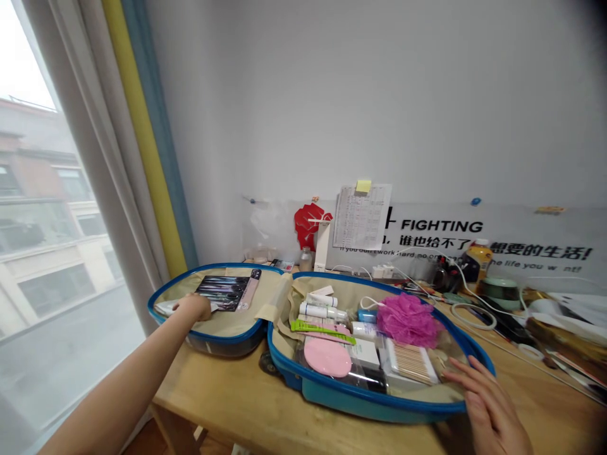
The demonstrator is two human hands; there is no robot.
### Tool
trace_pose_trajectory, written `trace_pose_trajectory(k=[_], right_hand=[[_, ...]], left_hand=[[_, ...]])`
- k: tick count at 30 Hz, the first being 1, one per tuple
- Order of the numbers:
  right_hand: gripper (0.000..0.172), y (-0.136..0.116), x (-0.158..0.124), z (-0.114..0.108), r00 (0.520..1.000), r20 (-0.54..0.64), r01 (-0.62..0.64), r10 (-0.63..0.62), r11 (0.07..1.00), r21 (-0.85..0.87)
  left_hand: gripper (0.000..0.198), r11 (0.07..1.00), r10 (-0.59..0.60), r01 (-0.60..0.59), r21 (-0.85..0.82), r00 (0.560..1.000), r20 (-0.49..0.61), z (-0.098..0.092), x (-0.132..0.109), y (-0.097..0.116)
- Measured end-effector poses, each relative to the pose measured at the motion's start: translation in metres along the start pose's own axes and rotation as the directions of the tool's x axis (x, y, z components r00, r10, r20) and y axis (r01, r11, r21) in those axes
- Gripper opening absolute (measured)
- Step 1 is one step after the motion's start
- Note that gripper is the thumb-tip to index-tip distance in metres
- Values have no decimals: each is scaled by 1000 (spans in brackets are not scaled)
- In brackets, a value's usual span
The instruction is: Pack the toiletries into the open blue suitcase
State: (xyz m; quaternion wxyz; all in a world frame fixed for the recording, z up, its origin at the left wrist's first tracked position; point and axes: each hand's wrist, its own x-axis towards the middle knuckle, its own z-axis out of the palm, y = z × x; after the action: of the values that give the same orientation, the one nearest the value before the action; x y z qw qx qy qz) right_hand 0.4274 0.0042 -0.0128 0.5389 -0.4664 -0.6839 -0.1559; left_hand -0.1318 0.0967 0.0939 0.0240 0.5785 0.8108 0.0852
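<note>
- Head view: suitcase (279, 298) lay open across the table (237, 407); probably stiff, heavyish, best held by its rim (403, 400). Right half (360, 407) ran far-left to near-right.
- Right hand (488, 398): open, fingers at that rim.
- Left hand (190, 308): on something white (164, 308), couldn't tell if gripping.
- Something white: inside left half (232, 325), lying left-right; seemed light, edge-pinchable.

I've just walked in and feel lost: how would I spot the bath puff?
On the wooden table lies an open blue-rimmed suitcase. In its right half, just beyond the thin sticks, sits the bath puff. Its ruffled magenta mesh sets it apart from everything beside it.
</note>
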Motion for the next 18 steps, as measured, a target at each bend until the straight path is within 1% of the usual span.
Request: trace_pose_trajectory(k=[4,7,9,11,13,15,16,18], right_hand=[[39,-1,-1,-1,998,6,-58,58,998,17],[43,-2,0,-1,995,13,-101,101,995,15],[44,-3,0,-1,995,12,-101,101,995,7],[43,-3,0,0,997,0,-83,83,997,3],[42,-4,1,0,998,-7,-62,62,998,0],[40,-5,2,-1,999,-1,-46,46,999,-1],[40,-5,2,-1,999,1,-41,41,999,-1],[39,-6,3,-2,999,-1,-38,38,999,1]], left_hand=[[33,998,-58,57,-22,998,-9,8,3,-17],[26,997,-55,51,-64,997,-59,5,3,-28],[30,993,-49,36,-110,992,-118,-2,3,-33],[40,985,-54,22,-173,982,-183,-9,1,-35],[52,970,-62,3,-244,970,-236,-15,-1,-33],[60,953,-57,-26,-300,963,-265,-17,-4,-27],[61,947,-45,-46,-318,961,-272,-17,-5,-23],[56,938,-2,-92,-334,962,-271,-14,-7,-17]])
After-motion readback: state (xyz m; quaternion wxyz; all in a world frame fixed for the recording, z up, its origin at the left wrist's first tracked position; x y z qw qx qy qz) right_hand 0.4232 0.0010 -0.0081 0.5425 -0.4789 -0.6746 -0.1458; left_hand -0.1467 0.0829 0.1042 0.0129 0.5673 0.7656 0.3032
